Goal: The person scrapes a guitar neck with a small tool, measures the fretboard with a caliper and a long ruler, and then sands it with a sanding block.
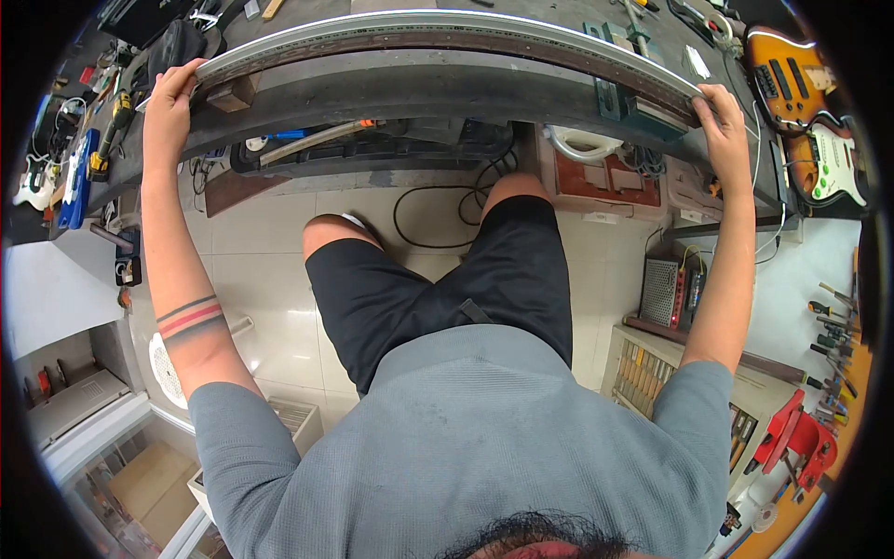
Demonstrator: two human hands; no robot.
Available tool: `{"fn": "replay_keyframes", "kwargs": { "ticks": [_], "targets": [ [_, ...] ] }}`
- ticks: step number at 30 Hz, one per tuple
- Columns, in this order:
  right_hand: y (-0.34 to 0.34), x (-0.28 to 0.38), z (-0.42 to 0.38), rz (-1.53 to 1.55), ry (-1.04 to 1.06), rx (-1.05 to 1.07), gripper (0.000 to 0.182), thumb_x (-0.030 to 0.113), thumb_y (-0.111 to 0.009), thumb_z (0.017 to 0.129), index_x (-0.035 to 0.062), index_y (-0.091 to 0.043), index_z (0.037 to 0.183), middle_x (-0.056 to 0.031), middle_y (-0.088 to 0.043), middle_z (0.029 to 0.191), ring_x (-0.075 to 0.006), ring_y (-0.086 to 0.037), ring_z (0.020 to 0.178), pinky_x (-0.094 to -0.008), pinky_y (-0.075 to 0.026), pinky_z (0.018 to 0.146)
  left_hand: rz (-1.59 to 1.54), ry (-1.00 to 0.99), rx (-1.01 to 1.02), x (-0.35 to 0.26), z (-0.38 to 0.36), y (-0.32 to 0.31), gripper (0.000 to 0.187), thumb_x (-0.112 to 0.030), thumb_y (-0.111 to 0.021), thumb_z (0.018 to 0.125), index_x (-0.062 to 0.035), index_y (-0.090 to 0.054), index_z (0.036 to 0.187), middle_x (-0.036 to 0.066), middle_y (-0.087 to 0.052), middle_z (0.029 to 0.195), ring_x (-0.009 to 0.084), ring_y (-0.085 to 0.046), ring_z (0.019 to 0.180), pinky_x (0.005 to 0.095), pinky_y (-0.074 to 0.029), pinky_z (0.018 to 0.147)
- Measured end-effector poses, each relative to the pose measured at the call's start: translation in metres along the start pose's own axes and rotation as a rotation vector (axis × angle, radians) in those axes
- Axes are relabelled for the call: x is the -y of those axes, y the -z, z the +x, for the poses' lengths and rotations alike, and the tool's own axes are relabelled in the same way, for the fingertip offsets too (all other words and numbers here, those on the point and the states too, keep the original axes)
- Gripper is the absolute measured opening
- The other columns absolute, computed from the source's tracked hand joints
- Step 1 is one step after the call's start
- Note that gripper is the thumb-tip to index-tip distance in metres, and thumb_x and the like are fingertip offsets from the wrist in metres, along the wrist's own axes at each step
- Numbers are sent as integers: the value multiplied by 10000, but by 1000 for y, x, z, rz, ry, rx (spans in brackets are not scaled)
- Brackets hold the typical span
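A long metal ruler point(438, 20) with scale marks spans the workbench from side to side, looking curved in the wide lens. Along its near side runs a dark brown wooden strip point(466, 43). My left hand point(171, 98) is closed around the ruler's left end, close to a small wooden block point(231, 94). At the opposite end my right hand point(722, 121) grips the ruler, its thumb on the near side. Just left of that hand, a green vise point(656, 119) sits at the bench's front edge. What each hand's fingers touch underneath is hidden.
Two sunburst guitar bodies point(792, 79) lie at the right. A yellow drill point(112, 130) and a blue tool point(78, 182) are at the left. Below the bench are a black tray point(307, 154), a red toolbox point(605, 182) and a cable point(398, 219) on the floor.
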State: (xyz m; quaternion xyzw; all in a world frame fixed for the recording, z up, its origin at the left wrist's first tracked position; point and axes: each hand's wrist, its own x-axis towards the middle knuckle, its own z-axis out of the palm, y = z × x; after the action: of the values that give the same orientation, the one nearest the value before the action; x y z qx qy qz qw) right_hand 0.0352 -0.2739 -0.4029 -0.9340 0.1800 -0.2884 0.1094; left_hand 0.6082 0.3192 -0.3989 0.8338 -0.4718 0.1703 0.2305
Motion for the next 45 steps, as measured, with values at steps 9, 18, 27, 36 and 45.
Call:
{"fn": "replay_keyframes", "kwargs": {
  "ticks": [9,18,27,36,45],
  "targets": [
    [2,10,-2,-38,-14,3,220,212,-731,1102,60,-756,1259,-76,-747,1153,-273,-683,1133,-386,-480,1043,-17,37,6,-8,-1,1,274,-76,-558,1160,-61,-753,1352,66,-721,1111,211,-693,1099,401,-297,1369],
    [3,10,-1,-42,20,5,208,204,-716,1109,53,-746,1248,-69,-748,1158,-268,-680,1159,-393,-462,1049,-9,4,-16,-7,0,-1,287,-82,-568,1143,-99,-766,1350,87,-740,1118,281,-724,1095,487,-307,1380],
    [1,24,-4,-94,46,-39,174,179,-716,1082,70,-737,1216,-60,-734,1136,-279,-674,1133,-400,-443,1018,-14,-10,-52,-14,-2,1,289,-41,-582,1106,-76,-770,1321,118,-708,1068,321,-718,1100,553,-289,1371],
    [5,39,-3,-130,46,-54,156,173,-740,1031,78,-735,1155,-75,-717,1090,-317,-657,1098,-448,-444,986,-52,34,-35,-22,-3,5,285,22,-591,1050,-39,-772,1261,140,-688,1030,365,-700,1102,610,-260,1375],
    [25,37,20,-53,-97,23,160,212,-759,1012,97,-740,1122,-96,-738,1116,-324,-664,1178,-464,-460,1076,-64,59,34,-30,26,23,156,-37,-650,1036,-4,-767,1135,169,-741,1079,402,-691,1141,524,-446,1232]
  ]
}}
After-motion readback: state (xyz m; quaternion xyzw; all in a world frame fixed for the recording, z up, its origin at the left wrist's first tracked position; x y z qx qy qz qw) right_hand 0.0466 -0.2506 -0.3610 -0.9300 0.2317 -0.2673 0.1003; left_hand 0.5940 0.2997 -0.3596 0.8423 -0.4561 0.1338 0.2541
